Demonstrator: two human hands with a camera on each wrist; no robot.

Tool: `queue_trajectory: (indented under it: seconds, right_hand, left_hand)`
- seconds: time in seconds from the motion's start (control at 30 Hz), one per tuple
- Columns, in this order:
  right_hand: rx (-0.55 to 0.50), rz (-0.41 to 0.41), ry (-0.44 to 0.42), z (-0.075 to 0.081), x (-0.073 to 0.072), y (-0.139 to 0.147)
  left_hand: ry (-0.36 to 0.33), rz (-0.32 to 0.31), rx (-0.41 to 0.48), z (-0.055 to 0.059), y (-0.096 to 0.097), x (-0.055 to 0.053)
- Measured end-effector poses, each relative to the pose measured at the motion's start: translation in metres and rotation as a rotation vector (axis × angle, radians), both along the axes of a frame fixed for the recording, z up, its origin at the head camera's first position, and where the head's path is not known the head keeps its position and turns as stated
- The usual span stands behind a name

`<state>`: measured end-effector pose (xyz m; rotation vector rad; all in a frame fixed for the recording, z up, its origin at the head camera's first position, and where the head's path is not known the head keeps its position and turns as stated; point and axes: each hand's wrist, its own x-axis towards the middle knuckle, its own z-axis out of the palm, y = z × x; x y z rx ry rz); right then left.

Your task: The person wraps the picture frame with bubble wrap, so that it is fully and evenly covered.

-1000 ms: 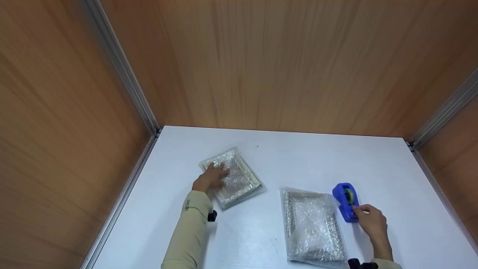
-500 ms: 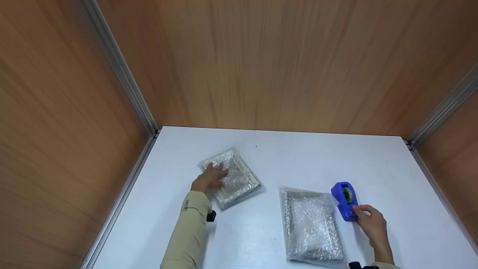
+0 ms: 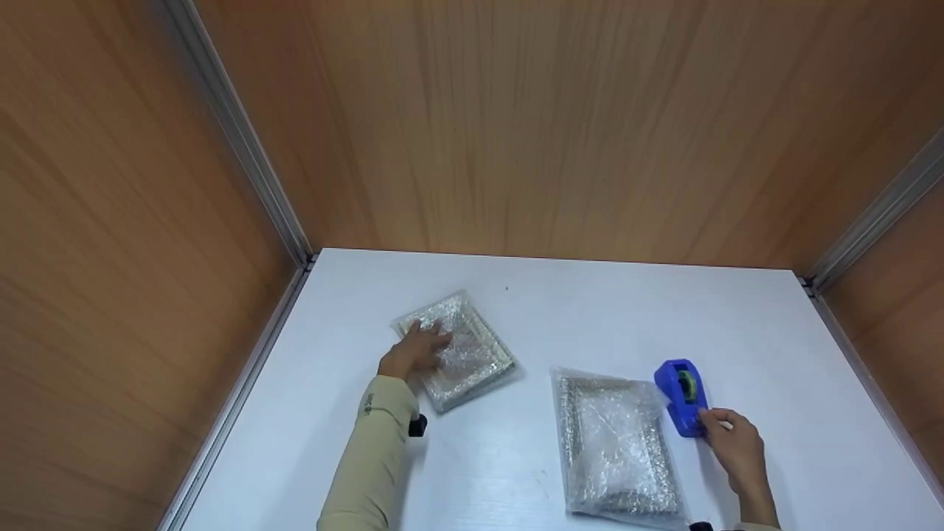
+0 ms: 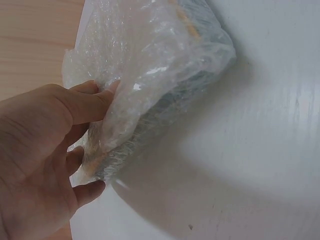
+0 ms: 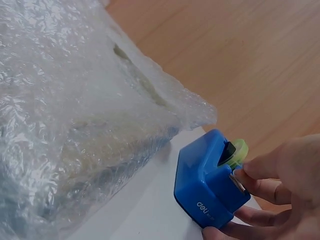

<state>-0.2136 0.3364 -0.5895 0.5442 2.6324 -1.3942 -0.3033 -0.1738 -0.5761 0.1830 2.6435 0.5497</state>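
A bubble-wrapped picture frame [image 3: 476,361] lies tilted on the white table, left of the middle. My left hand [image 3: 419,350] rests on its left part with fingers spread. In the left wrist view the thumb [image 4: 95,104] lies on the bubble wrap [image 4: 150,65], and the lower fingertips touch the package's edge. At the right stands a blue tape dispenser [image 3: 682,398] with a green-rimmed roll [image 5: 237,152]. My right hand [image 3: 736,442] pinches at its cutter, where the tape's end sits, with thumb and forefinger. Its lower fingers touch the dispenser's base.
A second, larger bubble-wrapped frame [image 3: 616,446] lies near the front, just left of the dispenser. Its loose wrap corner reaches the dispenser's side. Wood-grain panels [image 3: 516,133] wall in the table [image 3: 590,310] at the back and both sides.
My right hand's fingertips have shifted very slightly toward the front at the dispenser's cutter. The left hand and both packages hold their places.
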Motion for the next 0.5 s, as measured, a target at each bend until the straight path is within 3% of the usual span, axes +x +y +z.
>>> queue_trajectory:
  seconds: [0.33, 0.5]
  right_hand:
    - [-0.164, 0.007, -0.049, 0.004, 0.0045, 0.0024]
    - [-0.252, -0.089, -0.014, -0.0025, 0.009, 0.0014]
  left_hand:
    - [0.016, -0.008, -0.007, -0.0033, -0.0001, -0.0013]
    - [0.012, -0.011, 0.002, -0.0034, 0.001, -0.0012]
